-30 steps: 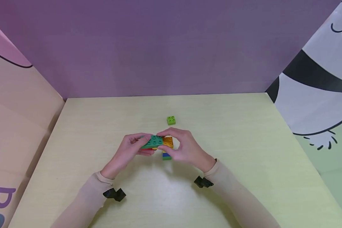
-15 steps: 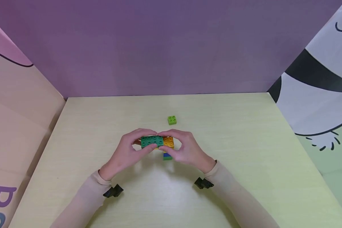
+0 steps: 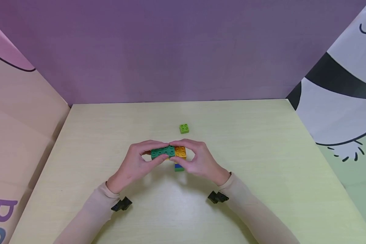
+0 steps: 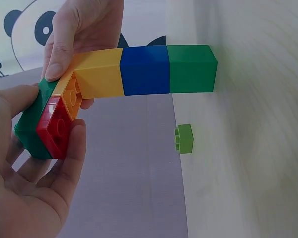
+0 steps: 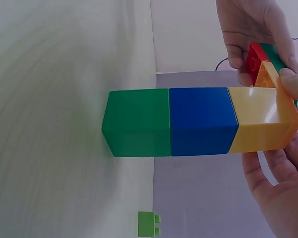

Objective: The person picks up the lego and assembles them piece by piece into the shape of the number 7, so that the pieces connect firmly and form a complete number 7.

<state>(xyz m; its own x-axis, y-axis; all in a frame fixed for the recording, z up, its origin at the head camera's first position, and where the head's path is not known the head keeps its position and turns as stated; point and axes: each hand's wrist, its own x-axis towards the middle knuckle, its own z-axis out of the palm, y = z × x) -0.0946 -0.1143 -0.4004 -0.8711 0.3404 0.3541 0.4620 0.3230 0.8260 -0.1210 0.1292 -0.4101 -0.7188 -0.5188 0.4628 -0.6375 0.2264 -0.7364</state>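
Observation:
A tower of building bricks stands upright on the table: a green block [image 5: 136, 124] at the bottom, then a blue block [image 5: 203, 121] and a yellow block [image 5: 258, 116]. An orange brick [image 3: 180, 151] tops it and extends to the left. Across its left part lies a long dark green brick [image 3: 162, 152]. Beneath that brick's left end sits a red brick [image 4: 54, 126]. My left hand [image 3: 137, 162] pinches the dark green brick between thumb and fingers, front and back. My right hand [image 3: 202, 161] pinches its right end where it borders the orange brick.
Behind the tower a small lime green brick [image 3: 184, 128] lies on the pale table [image 3: 109, 125]. A purple panel [image 3: 177, 51] rises at the table's far edge, with printed panels on both sides.
My left thumb has shifted from the dark green brick's top to its front side, with the index finger now behind it. My right hand has hardly moved.

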